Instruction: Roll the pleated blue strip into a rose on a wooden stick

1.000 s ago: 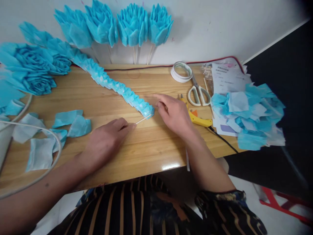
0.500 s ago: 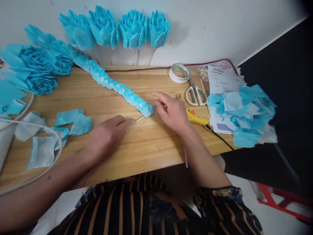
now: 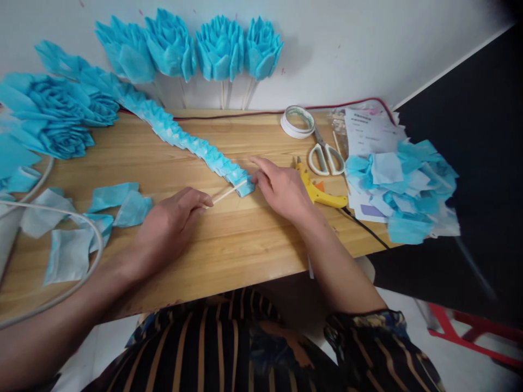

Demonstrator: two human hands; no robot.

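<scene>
A thin wooden stick [image 3: 226, 194] is pinched by my left hand [image 3: 174, 218], closed around its lower end. Its far tip lies on the near end of a long blue pleated strip [image 3: 192, 144], which seems to be overlapping folded fabric petals. The thumb and fingertips of my right hand [image 3: 281, 188] are at the right edge of that end and appear to grip it, with the index finger stretched along the far side. Part of the contact is hidden by the fingers. Just right of my right hand lies a yellow glue gun [image 3: 327, 198].
Scissors [image 3: 326, 158] and a tape roll [image 3: 297, 122] lie at the back right, beside a pile of blue fabric pieces [image 3: 402, 190]. Loose pieces [image 3: 70, 256] and a white cable [image 3: 98, 239] are on the left. Blue flowers [image 3: 171, 46] on sticks stand along the wall.
My left hand has moved left along or with the stick, so more of the stick shows. My right hand has shifted slightly left at the strip's end.
</scene>
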